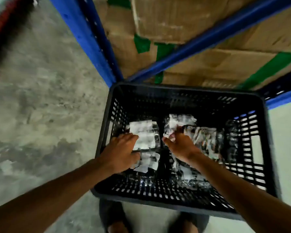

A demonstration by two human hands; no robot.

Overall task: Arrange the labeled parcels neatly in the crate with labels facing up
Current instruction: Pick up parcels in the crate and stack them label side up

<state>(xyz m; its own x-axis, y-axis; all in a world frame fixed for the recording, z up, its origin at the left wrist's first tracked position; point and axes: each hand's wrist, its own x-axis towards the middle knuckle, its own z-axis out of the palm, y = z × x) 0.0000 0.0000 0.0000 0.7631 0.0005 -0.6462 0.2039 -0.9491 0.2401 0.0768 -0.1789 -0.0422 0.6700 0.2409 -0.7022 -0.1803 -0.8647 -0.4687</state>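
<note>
A black slatted plastic crate (269, 148) stands on the floor in front of me. Several dark parcels in clear wrap with white labels lie on its bottom. My left hand (123, 152) rests flat on the left parcel (145, 137), whose white label faces up; another labeled parcel (149, 163) lies just below that hand. My right hand (180, 143) pinches the crumpled white label edge of the middle parcel (180, 122). More wrapped parcels (207, 142) lie to the right of that hand and beneath my right forearm. The picture is blurred by motion.
A blue metal rack (84, 36) rises behind the crate, with cardboard boxes (175, 17) bearing green tape stacked on it. Grey concrete floor (40, 106) spreads to the left. My feet (116, 222) are under the crate's near edge.
</note>
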